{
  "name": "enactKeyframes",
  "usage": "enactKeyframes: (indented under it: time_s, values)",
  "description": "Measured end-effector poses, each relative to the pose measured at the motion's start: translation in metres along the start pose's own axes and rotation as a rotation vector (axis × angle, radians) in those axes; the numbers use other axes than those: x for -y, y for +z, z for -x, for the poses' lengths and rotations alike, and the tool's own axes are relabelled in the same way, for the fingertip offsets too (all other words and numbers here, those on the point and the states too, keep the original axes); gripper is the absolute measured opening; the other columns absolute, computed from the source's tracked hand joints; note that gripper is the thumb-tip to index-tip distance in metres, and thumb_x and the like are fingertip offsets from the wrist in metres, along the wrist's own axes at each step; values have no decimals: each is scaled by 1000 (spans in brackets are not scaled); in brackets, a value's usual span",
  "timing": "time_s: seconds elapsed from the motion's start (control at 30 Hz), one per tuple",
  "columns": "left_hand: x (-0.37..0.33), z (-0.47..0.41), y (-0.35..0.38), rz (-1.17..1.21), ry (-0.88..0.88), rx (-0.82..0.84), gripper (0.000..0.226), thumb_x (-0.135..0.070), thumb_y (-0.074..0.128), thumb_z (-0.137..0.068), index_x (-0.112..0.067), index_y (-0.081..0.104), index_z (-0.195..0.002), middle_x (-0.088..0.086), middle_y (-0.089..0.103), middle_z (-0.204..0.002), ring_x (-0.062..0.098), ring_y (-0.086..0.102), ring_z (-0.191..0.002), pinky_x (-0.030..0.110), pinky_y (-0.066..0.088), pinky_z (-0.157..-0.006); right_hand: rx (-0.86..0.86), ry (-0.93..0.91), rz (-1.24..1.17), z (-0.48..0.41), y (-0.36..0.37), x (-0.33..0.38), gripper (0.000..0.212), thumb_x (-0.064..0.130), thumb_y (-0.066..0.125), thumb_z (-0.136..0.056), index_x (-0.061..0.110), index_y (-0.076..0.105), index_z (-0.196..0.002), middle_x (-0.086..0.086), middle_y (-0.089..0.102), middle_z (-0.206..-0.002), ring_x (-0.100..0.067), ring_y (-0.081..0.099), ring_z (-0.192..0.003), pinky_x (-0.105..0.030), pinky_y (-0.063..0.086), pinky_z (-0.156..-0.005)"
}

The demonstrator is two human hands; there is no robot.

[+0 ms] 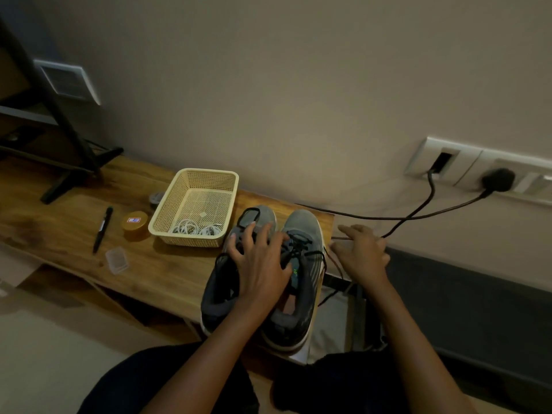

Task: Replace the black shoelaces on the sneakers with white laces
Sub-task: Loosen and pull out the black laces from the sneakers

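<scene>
A person's left hand [260, 264] presses spread fingers on two grey sneakers [301, 225] threaded with black laces [298, 246] at a wooden table's [149, 264] edge. The right hand [363, 252] hovers alongside, fingers curled, grasp unclear. White laces [191, 228] lie in a basket [209, 174]. The label on a tin [134, 222] is unreadable.

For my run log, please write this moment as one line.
left hand: spread on sneakers | right hand: at loose black lace, grip unclear | white laces: in basket

Single head cam, wide-angle, looks fwd & down, close over wooden bench [74, 222].
</scene>
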State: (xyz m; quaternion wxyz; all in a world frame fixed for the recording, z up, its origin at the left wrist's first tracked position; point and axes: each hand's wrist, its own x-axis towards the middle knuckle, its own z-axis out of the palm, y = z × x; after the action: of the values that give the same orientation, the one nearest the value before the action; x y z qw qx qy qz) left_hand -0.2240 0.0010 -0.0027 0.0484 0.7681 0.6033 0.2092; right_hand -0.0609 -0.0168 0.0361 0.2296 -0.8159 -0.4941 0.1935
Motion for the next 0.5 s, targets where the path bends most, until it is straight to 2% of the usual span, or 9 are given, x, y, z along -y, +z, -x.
enactKeyframes:
  time_s: [0.1, 0.2, 0.27, 0.4, 0.5]
  values:
    - [-3, -4, 6, -106, 116, 20, 39, -28, 84, -60, -28, 67, -95, 4, 54, -133, 33, 36, -134, 56, 6, -104, 6, -130, 104, 10, 14, 8, 28, 49, 61, -82, 26, 69, -96, 3, 46, -129, -24, 28, -123, -40, 23, -101]
    - [-8, -9, 13, -175, 184, -10, 32, -19, 88, -49, -25, 71, -76, 7, 61, -125, 35, 46, -126, 59, 13, -102, 23, -200, 262, 17, 29, 13, 39, 60, 56, -78, 27, 70, -92, 8, 46, -128, -23, 30, -122, -38, 22, -100]
    - [-11, -12, 17, -182, 194, -28, 33, -17, 90, -47, -24, 70, -72, 6, 63, -122, 34, 49, -124, 60, 15, -101, 6, -217, 295, 18, 33, 11, 40, 59, 56, -77, 25, 71, -92, 10, 46, -130, -21, 29, -124, -39, 21, -101]
    - [-15, -17, 21, -149, 167, -51, 32, -17, 89, -48, -22, 70, -73, 7, 64, -118, 35, 50, -124, 61, 12, -102, -4, -237, 169, 17, 34, 1, 28, 49, 63, -79, 23, 72, -76, 14, 49, -130, -18, 26, -125, -37, 17, -103]
    - [-16, -19, 22, -137, 166, -60, 27, -20, 88, -53, -23, 70, -72, 5, 64, -118, 34, 48, -125, 60, 10, -103, -87, -292, 131, 18, 38, -5, 21, 40, 66, -77, 22, 71, -68, 14, 52, -129, -18, 24, -129, -40, 13, -107]
